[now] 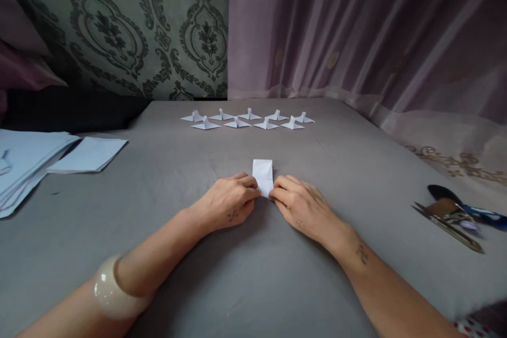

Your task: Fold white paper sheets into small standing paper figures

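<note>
Pinching the folded paper (262, 170) at its near end with left hand (232, 198) and right hand (304, 203), well in from the surface's (245, 274) far edge, we should align sides before creasing.

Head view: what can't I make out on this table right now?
Folded paper, near end: head view, partly hidden by the fingers of the left hand and right hand.
Large paper stack: head view, cut off by the left edge.
Blue handle: head view, end cut off by the right edge.
Folded paper figures, fine creases: head view, too small.
</note>
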`<state>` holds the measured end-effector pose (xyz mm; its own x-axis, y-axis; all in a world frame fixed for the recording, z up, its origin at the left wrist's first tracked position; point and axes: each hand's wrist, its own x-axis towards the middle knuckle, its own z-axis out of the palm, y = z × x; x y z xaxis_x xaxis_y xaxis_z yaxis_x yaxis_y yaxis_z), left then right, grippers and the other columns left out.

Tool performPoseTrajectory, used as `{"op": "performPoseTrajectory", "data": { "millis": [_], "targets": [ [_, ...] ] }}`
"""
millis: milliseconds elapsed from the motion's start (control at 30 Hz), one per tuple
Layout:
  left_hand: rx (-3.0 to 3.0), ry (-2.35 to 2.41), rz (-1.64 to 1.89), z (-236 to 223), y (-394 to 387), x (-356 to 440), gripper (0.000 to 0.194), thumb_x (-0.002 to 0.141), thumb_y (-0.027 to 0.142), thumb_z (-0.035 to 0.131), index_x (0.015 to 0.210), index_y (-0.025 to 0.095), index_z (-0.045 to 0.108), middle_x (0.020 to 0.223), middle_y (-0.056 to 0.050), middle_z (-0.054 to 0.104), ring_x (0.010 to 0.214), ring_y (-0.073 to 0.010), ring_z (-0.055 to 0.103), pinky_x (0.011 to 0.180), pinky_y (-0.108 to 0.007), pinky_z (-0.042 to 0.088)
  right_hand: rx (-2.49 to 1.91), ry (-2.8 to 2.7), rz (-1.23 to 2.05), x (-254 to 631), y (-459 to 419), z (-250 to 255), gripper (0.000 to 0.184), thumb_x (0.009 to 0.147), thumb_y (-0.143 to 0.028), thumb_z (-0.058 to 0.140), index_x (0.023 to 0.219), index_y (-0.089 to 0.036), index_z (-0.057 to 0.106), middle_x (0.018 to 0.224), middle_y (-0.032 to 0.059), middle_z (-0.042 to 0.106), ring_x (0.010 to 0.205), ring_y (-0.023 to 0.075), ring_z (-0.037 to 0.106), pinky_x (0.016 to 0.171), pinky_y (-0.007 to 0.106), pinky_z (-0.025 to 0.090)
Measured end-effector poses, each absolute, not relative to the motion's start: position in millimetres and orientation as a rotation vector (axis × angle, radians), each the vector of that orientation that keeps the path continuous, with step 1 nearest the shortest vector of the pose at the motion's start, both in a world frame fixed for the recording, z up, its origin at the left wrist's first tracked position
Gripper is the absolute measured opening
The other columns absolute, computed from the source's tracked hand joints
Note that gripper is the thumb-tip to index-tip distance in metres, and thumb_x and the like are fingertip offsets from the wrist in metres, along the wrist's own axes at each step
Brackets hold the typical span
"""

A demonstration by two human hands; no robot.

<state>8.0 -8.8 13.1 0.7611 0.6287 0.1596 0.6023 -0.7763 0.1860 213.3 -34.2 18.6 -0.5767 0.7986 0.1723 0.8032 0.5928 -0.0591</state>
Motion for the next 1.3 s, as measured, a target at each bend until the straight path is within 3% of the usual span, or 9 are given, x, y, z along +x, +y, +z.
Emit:
{"op": "performPoseTrajectory", "data": {
  "millis": [200, 367, 533, 600, 733, 900, 1133, 1300],
  "targets": [
    [2.907, 0.993, 0.122, 23, -13, 4, 0.037, 0.081, 0.008, 0.042, 0.109, 0.023, 0.059, 0.099, -0.006, 0.058, 0.092, -0.0199, 0.056, 0.065, -0.026, 0.048, -1.353, -2.636, 0.081, 215, -40, 22, 0.022, 0.088, -0.01, 0.046, 0.087, -0.02, 0.065, 0.089, 0.0022, 0.06, 0.083, 0.0144, 0.053, 0.069, 0.028, 0.038],
    [2.938, 1.135, -0.137, 24, -32, 20, 0.029, 0.073, 0.007, 0.051, 0.1, 0.013, 0.06, 0.096, -0.01, 0.058, 0.087, -0.023, 0.055, 0.06, -0.029, 0.048, -1.572, -2.426, 0.098, 201, -42, 15, 0.019, 0.089, -0.025, 0.05, 0.074, -0.019, 0.061, 0.082, 0.0019, 0.06, 0.078, 0.015, 0.056, 0.064, 0.028, 0.035],
    [2.805, 1.256, -0.205, 38, -28, 9, 0.03, 0.073, 0.007, 0.052, 0.099, 0.017, 0.061, 0.098, -0.008, 0.058, 0.087, -0.0222, 0.057, 0.055, -0.026, 0.045, -1.635, -2.283, 0.216, 195, -39, 5, 0.014, 0.089, -0.028, 0.052, 0.079, -0.02, 0.059, 0.082, 0.0013, 0.059, 0.073, 0.0134, 0.055, 0.061, 0.025, 0.035],
    [2.764, 1.257, -0.172, 44, -21, 0, 0.031, 0.075, 0.007, 0.049, 0.1, 0.021, 0.061, 0.097, -0.006, 0.058, 0.087, -0.0209, 0.058, 0.056, -0.025, 0.045, -1.607, -2.267, 0.308, 195, -37, 4, 0.012, 0.089, -0.027, 0.052, 0.091, -0.022, 0.062, 0.085, 0.0013, 0.059, 0.076, 0.0134, 0.056, 0.063, 0.024, 0.037],
    [2.757, 1.184, 0.035, 41, -13, -3, 0.027, 0.08, 0.008, 0.043, 0.096, 0.019, 0.061, 0.094, -0.006, 0.06, 0.091, -0.0191, 0.057, 0.069, -0.026, 0.049, -1.56, -2.345, 0.334, 194, -39, 7, 0.027, 0.091, -0.02, 0.046, 0.111, -0.031, 0.062, 0.09, 0.0007, 0.059, 0.083, 0.0141, 0.056, 0.071, 0.025, 0.038],
    [2.791, 1.055, 0.146, 23, -17, 14, 0.03, 0.083, 0.006, 0.039, 0.106, 0.016, 0.055, 0.1, -0.008, 0.06, 0.098, -0.0189, 0.056, 0.078, -0.027, 0.049, -1.613, -2.492, 0.24, 195, -45, 18, 0.028, 0.087, -0.013, 0.046, 0.099, -0.027, 0.067, 0.094, 0.0022, 0.058, 0.082, 0.0147, 0.053, 0.071, 0.027, 0.036],
    [2.88, 0.968, 0.133, 20, -17, 6, 0.033, 0.084, 0.007, 0.04, 0.111, 0.018, 0.056, 0.101, -0.008, 0.059, 0.097, -0.0186, 0.056, 0.074, -0.025, 0.049, -1.669, -2.499, 0.357, 214, -52, 31, 0.042, 0.086, -0.009, 0.043, 0.108, -0.036, 0.067, 0.085, 0.0011, 0.058, 0.082, 0.0145, 0.055, 0.066, 0.026, 0.035],
    [2.916, 0.965, 0.154, 21, -15, 2, 0.039, 0.084, 0.009, 0.04, 0.114, 0.026, 0.058, 0.096, -0.005, 0.059, 0.088, -0.0178, 0.056, 0.062, -0.023, 0.046, -1.685, -2.363, 0.468, 222, -43, 30, 0.037, 0.081, -0.008, 0.045, 0.089, -0.032, 0.073, 0.085, -0.0007, 0.066, 0.078, 0.0145, 0.06, 0.063, 0.025, 0.037]
  ]
}}
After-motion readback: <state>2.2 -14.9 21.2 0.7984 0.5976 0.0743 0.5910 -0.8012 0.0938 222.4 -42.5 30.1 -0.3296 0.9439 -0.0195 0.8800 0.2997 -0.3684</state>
